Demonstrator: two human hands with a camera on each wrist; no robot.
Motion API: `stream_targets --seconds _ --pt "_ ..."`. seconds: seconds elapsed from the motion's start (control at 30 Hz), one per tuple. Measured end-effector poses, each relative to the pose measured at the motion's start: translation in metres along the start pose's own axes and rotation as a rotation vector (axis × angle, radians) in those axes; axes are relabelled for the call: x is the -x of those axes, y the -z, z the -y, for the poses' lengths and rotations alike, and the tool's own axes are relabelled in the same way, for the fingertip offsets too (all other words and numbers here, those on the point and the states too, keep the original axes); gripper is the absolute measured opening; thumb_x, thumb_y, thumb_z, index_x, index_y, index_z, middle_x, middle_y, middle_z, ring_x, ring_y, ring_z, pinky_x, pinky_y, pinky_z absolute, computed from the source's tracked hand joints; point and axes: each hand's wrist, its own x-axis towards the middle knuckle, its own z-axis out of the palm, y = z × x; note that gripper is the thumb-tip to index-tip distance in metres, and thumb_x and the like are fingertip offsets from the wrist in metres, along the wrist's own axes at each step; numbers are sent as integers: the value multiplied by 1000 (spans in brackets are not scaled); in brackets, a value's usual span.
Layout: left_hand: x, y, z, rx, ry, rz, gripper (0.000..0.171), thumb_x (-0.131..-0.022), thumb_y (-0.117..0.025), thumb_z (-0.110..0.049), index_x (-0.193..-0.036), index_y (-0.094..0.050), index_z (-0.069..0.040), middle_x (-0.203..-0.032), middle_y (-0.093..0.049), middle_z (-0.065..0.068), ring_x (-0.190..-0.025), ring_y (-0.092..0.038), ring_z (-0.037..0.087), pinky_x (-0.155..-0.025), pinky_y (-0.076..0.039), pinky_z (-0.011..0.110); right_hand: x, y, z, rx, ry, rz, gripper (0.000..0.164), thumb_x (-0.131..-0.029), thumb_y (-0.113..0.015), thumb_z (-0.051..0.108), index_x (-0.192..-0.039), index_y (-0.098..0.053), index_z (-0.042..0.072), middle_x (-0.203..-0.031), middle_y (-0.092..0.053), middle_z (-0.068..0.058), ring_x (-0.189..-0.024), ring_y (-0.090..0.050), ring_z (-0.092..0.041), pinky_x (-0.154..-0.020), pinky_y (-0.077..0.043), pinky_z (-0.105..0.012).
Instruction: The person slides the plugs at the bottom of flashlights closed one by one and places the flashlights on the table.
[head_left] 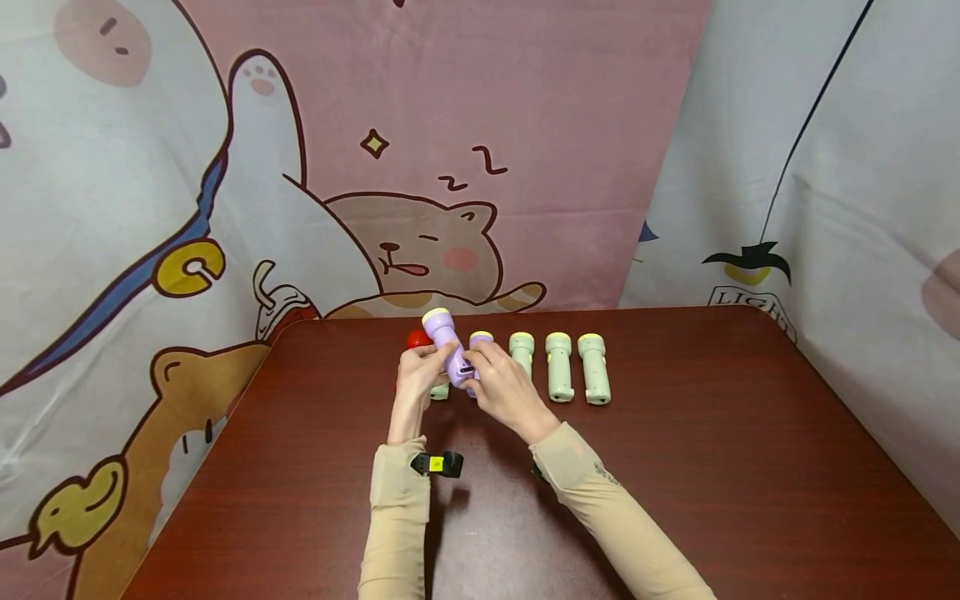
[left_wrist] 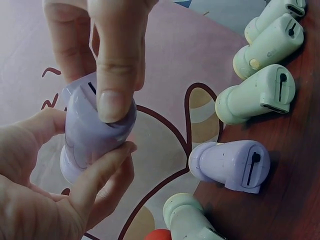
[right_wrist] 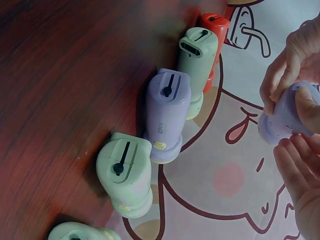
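Note:
A purple flashlight [head_left: 441,327] with a pale yellow head is held tilted over the far side of the table, its head up and to the left. My left hand [head_left: 414,382] grips its barrel, thumb and fingers on opposite sides. At the tail end, my right hand [head_left: 510,387] pinches it. In the left wrist view the right thumb [left_wrist: 112,100] lies across the tail, beside a dark slot. Behind the hands stands a second purple flashlight [left_wrist: 227,162], upright on its head in the row. The right wrist view catches the held flashlight [right_wrist: 280,117] at its edge.
A row of standing flashlights runs along the table's back edge. A red one [head_left: 417,339] and a green one [head_left: 439,392] are partly hidden by my left hand. Further right stand green flashlights [head_left: 559,367]. A printed cloth [head_left: 562,125] hangs behind the brown table [head_left: 675,467].

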Motion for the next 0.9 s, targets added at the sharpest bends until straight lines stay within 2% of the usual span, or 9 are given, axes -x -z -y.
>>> stream_targets --seconds 0.27,0.5,0.73,0.9 --pt "-1 0 -2 52 -4 8 55 -87 -66 -16 -125 -47 18 -114 -60 35 -73 -67 16 -66 -59 29 6 -2 -3 1 16 -16 39 -76 -79 14 -110 -64 3 -105 -62 -6 -96 -59 -19 -81 -53 -29" --pt "-3 3 -4 94 -14 8 53 -87 -66 -15 -126 -47 17 -108 -61 28 -67 -65 9 -61 -57 24 11 -1 -7 -13 28 -56 40 -80 -76 20 -116 -63 5 -107 -63 -7 -95 -60 -20 -79 -54 -31" --pt "-8 16 -7 6 -18 -57 54 -86 -68 -18 -124 -48 15 -111 -61 27 -71 -64 13 -63 -57 24 17 5 -17 -14 57 -149 26 -80 -74 16 -103 -69 5 -97 -66 -6 -89 -63 -20 -77 -54 -32" --pt "-13 32 -9 -82 -23 -121 55 -83 -71 -22 -123 -52 10 -114 -62 26 -69 -65 12 -66 -58 26 23 13 -28 -10 43 -168 25 -78 -75 13 -101 -70 5 -94 -66 -7 -88 -63 -20 -75 -54 -32"
